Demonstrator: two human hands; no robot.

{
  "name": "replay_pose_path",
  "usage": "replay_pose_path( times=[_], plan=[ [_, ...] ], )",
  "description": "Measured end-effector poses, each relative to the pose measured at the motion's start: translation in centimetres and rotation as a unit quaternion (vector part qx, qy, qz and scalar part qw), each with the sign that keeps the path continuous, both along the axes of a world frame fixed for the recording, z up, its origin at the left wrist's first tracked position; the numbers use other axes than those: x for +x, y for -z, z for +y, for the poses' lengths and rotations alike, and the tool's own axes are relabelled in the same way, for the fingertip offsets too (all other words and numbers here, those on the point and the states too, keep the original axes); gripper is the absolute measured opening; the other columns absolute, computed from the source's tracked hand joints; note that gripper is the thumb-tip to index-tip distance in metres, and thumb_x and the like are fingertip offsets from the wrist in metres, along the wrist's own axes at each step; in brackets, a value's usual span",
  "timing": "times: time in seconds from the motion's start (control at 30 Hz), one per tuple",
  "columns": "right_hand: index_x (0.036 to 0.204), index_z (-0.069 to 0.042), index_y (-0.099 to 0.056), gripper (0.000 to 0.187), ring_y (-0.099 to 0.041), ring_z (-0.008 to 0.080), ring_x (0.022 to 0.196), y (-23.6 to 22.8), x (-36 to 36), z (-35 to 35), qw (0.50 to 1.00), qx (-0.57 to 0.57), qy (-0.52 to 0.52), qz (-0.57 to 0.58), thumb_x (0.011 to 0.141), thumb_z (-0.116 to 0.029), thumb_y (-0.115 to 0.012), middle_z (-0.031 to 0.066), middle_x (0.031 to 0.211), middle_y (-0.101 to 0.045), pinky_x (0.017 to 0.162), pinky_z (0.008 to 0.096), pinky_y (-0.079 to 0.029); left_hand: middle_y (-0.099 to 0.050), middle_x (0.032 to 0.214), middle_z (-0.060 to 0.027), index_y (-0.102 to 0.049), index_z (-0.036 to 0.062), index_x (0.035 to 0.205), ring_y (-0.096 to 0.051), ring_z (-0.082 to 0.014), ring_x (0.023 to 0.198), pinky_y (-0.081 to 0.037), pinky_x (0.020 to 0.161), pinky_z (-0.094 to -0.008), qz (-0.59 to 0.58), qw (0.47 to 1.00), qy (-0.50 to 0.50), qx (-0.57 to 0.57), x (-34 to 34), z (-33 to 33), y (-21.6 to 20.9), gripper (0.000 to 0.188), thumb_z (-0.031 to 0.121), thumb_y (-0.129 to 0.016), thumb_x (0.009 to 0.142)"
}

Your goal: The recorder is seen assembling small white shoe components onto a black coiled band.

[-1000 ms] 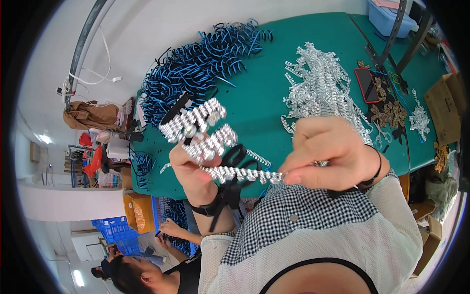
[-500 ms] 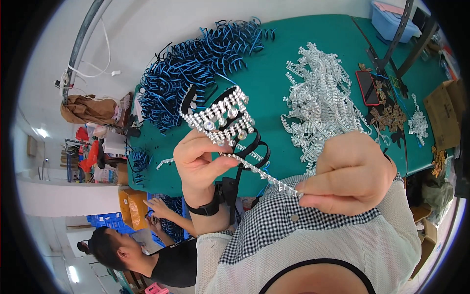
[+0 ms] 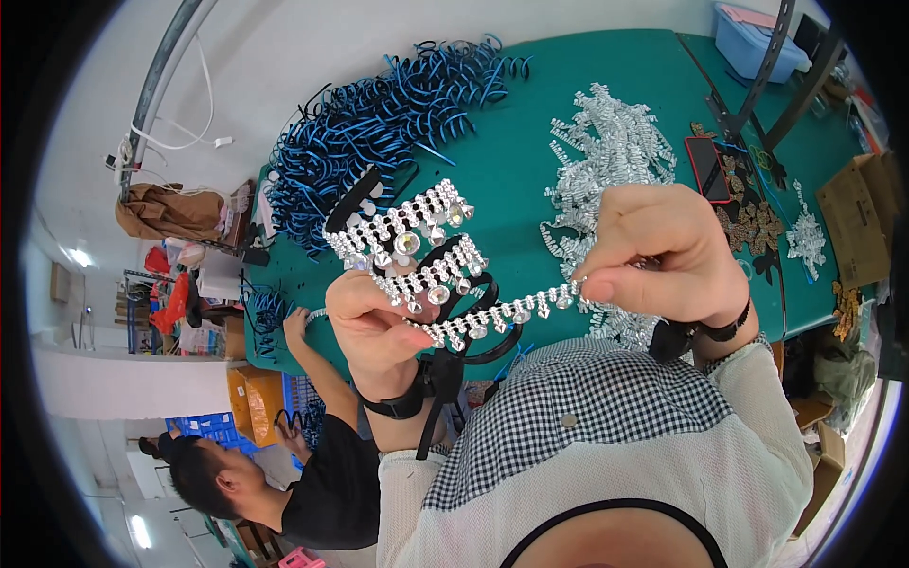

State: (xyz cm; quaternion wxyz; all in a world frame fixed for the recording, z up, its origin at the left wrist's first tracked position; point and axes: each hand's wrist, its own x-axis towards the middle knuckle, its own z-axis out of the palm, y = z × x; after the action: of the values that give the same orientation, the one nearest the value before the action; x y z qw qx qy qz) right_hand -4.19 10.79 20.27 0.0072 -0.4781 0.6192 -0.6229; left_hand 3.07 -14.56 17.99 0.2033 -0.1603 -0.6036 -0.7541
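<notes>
A strip of silver rhinestone trim [image 3: 502,316] with dangling gems is stretched between my two hands. My left hand [image 3: 371,322] pinches it between thumb and fingers, and the rest of the strip loops above that hand, its black backing showing in the curls. Its free end sits in the fingertips of my right hand [image 3: 668,251], which are pressed together. Behind my right hand lies a heap of coiled silver trim [image 3: 611,142] on the green table [image 3: 516,123]. Beyond my left hand is a big tangle of black and blue coiled strips [image 3: 369,133].
At the right are a red-edged phone [image 3: 707,168], brown flower-shaped pieces [image 3: 748,227], a small silver bunch [image 3: 807,244] and a cardboard box [image 3: 857,222]. A metal post [image 3: 765,71] rises near a blue bin [image 3: 757,43]. A co-worker [image 3: 327,497] reaches toward the table's left edge.
My right hand has moved up and turned, so the strip now runs up to the right with its gems facing me. The co-worker's arm has reached up to the table edge.
</notes>
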Motion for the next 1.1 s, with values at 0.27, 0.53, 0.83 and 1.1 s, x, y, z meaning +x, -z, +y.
replay_pose_path(
  times=[0.27,0.53,0.83,1.1],
  plan=[
    [0.077,-0.004,-0.067,0.006,-0.043,0.0081,0.053,1.0,-0.5,-1.0,0.998,-0.008,-0.035,-0.059,0.073,-0.008,-0.069,0.0007,0.062,-0.051,0.046,0.0234,-0.031,-0.061,0.073,-0.0098,-0.059,-0.0023,0.062,-0.055,-0.0157,0.063,-0.039,0.056,-0.0248,-0.028,0.992,0.024,0.117,0.0,1.4,-0.5,0.042,0.029,-0.085,0.053],
    [0.077,-0.003,-0.067,0.005,-0.044,0.0076,0.054,0.8,0.0,-1.9,0.994,-0.028,-0.070,-0.082,0.074,-0.007,-0.068,0.0014,0.064,-0.055,0.047,0.0224,-0.033,-0.055,0.111,-0.0114,-0.046,0.0034,0.118,-0.056,-0.0221,0.095,-0.046,0.083,-0.0449,-0.183,0.877,0.192,0.401,0.9,-3.2,4.9,0.047,0.037,-0.050,0.085],
    [0.081,-0.004,-0.067,0.009,-0.047,0.0073,0.057,1.5,-0.3,-2.8,0.989,-0.027,-0.096,-0.104,0.076,-0.012,-0.068,0.0018,0.066,-0.055,0.049,0.0226,-0.035,-0.054,0.112,-0.0097,-0.046,0.0057,0.119,-0.056,-0.0219,0.094,-0.046,0.083,-0.0446,-0.078,0.878,0.123,0.456,0.2,-0.4,6.0,0.048,0.039,-0.050,0.084],
    [0.092,-0.003,-0.068,0.016,-0.043,0.0057,0.059,2.9,-0.8,-4.9,0.968,-0.030,-0.158,-0.192,0.077,-0.008,-0.066,-0.0022,0.063,-0.050,0.052,0.0220,-0.033,-0.054,0.113,-0.0081,-0.046,0.0078,0.120,-0.056,-0.0217,0.094,-0.046,0.083,-0.0443,0.021,0.867,0.064,0.493,-0.6,2.1,6.8,0.048,0.040,-0.051,0.084]
  ],
)
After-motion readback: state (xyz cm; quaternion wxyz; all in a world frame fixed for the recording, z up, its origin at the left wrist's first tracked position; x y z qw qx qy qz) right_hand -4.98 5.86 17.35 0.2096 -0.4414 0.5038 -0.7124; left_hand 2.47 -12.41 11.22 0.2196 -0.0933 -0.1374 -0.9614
